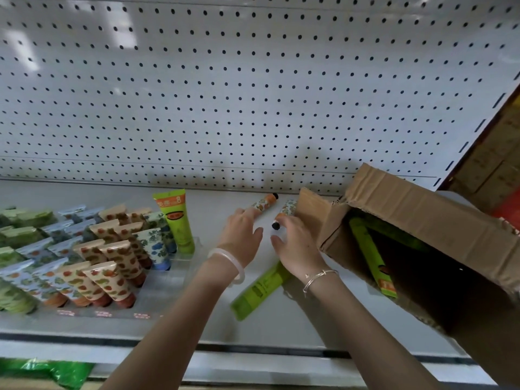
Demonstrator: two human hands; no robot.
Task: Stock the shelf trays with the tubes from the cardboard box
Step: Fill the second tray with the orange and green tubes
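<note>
A: What backs the scene?
B: A white pegboard (pixel 253 94) with dark holes, streaked by pale reflections, above a white shelf (pixel 213 327).
A: And at right?
B: A slotted upright (pixel 464 144); beyond it, blurred brown stacked shapes (pixel 495 164).

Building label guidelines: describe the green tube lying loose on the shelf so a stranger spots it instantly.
Find the open cardboard box at the right of the white shelf. Just left of it a lime-green tube lies flat on the bare shelf, partly under the right hand. It alone is both green and loose: the other loose ones are small floral tubes.
</note>
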